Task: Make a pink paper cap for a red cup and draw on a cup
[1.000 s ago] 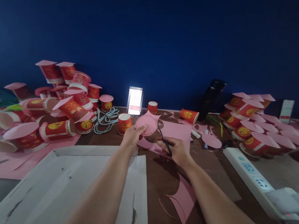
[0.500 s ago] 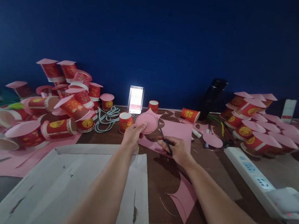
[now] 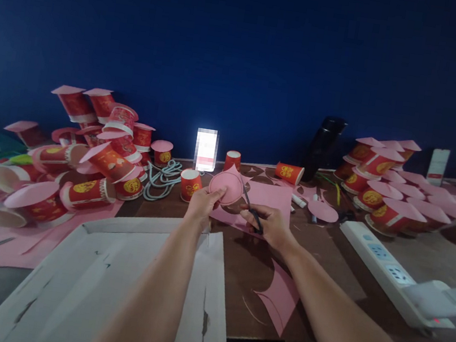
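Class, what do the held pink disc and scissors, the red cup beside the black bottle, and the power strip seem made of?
Pink disc: matte paper or thin card, by its flat, even surface.
Scissors: dark handles, perhaps plastic; thin blades, probably metal but dim.
Red cup: probably paper, tapered, with a printed gold design; finish unclear.
Power strip: likely smooth plastic, its pale casing straight-edged.

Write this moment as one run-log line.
left hand: holds pink paper piece | right hand: holds scissors | near left hand: red cup

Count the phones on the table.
2: one phone by the blue wall, beyond the left hand; another phone at right, near pink-topped cups. More may be hidden.
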`<action>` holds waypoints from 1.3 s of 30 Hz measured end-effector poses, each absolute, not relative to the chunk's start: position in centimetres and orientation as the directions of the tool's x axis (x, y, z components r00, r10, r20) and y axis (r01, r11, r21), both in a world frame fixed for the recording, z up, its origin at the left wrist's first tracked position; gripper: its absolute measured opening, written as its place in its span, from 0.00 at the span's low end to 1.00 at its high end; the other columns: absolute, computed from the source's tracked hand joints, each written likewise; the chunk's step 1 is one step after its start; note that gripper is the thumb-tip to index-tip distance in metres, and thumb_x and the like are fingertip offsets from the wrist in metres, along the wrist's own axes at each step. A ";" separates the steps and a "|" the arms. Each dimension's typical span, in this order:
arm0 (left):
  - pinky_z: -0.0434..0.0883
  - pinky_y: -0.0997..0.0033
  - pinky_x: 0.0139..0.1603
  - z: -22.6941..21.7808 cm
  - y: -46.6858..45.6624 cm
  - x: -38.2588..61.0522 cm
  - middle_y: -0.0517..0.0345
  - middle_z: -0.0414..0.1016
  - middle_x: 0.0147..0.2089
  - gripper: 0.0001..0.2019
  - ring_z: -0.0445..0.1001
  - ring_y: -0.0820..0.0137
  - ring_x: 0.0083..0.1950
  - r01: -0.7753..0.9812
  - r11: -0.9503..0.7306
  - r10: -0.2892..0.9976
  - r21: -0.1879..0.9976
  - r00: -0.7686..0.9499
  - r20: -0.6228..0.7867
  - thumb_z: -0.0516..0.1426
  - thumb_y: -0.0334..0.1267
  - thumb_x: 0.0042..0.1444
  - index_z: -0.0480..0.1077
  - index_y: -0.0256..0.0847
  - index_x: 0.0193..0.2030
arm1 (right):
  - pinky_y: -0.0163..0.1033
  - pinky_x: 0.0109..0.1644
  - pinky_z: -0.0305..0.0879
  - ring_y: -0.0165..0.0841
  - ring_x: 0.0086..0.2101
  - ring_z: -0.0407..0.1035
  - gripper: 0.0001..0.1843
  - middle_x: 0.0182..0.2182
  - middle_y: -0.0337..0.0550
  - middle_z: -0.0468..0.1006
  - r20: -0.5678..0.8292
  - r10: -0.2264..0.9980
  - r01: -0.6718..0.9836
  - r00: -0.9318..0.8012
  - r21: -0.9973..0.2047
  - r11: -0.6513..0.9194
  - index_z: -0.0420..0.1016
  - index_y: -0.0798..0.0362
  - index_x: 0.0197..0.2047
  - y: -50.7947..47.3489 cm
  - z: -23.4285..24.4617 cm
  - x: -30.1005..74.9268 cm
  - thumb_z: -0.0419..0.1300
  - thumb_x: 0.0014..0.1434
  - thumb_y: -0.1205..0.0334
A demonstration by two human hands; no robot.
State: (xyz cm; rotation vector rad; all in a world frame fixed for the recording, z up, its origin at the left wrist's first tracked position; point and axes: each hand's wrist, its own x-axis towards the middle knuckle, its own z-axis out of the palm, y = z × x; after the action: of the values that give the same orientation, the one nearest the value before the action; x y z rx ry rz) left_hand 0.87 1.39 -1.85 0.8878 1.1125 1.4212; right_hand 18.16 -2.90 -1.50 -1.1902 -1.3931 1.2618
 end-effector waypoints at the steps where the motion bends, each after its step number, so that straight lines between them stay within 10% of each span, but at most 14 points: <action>1: 0.53 0.77 0.20 -2.0 1.4 0.8 0.65 0.60 0.16 0.19 0.56 0.80 0.18 -0.270 0.003 0.989 0.963 -0.144 -0.044 0.67 0.47 0.34 0.65 0.36 0.21 | 0.32 0.22 0.57 0.24 0.19 0.59 0.31 0.17 0.34 0.66 0.016 0.988 0.090 -0.154 -0.995 0.030 0.77 0.59 0.45 -2.9 -1.5 18.2 0.67 0.43 0.46; 39: 0.54 0.76 0.21 -2.1 1.5 0.4 0.65 0.60 0.18 0.18 0.57 0.80 0.18 -0.273 0.004 0.992 0.962 -0.123 -0.039 0.66 0.48 0.36 0.67 0.36 0.25 | 0.33 0.23 0.55 0.24 0.19 0.58 0.31 0.16 0.34 0.66 0.044 0.986 0.126 -0.159 -0.990 0.065 0.78 0.59 0.44 -2.4 -1.7 18.6 0.68 0.40 0.45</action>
State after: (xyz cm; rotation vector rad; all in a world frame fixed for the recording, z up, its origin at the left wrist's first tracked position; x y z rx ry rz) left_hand 0.42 1.51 -2.10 0.9247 1.1014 1.4031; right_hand 18.58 -2.39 -1.70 -1.1859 -1.4479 1.2168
